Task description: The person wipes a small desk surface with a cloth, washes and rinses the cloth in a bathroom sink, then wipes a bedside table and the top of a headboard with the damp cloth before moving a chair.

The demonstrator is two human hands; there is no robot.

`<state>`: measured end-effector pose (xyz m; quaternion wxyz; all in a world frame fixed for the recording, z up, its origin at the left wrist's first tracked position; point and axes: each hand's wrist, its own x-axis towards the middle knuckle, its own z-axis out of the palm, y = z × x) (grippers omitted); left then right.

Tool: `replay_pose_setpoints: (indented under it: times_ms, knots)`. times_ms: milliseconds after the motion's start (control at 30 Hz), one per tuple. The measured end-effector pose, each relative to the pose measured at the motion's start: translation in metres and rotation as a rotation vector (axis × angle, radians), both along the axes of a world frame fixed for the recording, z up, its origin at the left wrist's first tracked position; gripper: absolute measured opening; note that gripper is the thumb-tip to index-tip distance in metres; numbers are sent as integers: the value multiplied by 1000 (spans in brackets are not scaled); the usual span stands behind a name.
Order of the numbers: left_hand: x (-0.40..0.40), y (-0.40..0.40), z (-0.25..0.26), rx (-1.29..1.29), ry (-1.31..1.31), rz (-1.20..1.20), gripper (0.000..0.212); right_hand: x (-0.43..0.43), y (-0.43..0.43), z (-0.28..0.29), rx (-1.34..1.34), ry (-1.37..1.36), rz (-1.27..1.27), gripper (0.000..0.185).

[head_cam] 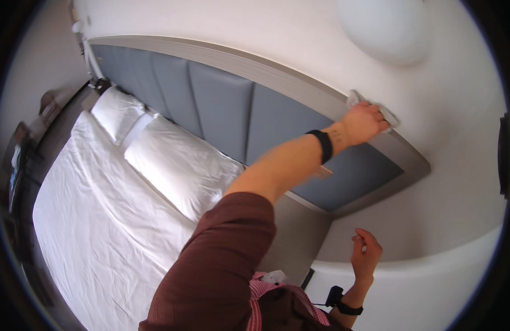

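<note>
My left hand (364, 120) grips a pale cloth (389, 117) against the top edge of the bed's headboard frame (317, 89), near its right end. A black band (323, 145) circles that wrist, and the left arm stretches across the blue-grey padded headboard panels (222, 99). Lower right, my right hand (366, 252) hangs in the air by the wall, fingers loosely curled with nothing in them. Its wrist carries a black strap with a small dark device (334, 296). Part of the cloth is hidden beneath my left fingers.
White pillows (176, 165) rest against the headboard on a bed with a white duvet (102, 231). A rounded white lamp (387, 29) juts from the wall above my left hand. A pale curved surface (408, 289) lies at lower right. Dark furniture (21, 165) stands far left.
</note>
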<state>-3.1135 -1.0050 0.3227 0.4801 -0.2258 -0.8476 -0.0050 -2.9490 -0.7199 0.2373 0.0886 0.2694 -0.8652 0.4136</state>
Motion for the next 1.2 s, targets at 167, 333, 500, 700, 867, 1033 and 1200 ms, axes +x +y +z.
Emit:
replay_pose_setpoints:
  times_ms: [167,333,500,700,867,1033,1200]
  knots:
    - [73,-178,-5,115,-28,296,35,-32,-57,10,20,60,118,17]
    - [144,-355,-3,291,-118,674,34,-54,-148,37,-4,115,277,15]
    - [172,-436,5,439,-271,781,34,-73,-256,84,89,436,325,20]
    - [229,-567,8,679,-187,1110,35,-140,-326,114,220,1014,138,25]
    - [272,-685,19,891,387,1165,37,-197,-323,75,315,1154,59,23]
    - [251,-755,0,854,216,1119,37,-201,-325,65,419,1212,-43,23]
    - [224,-766,-33,641,151,1105,28,-195,-330,64,350,1057,-8,22]
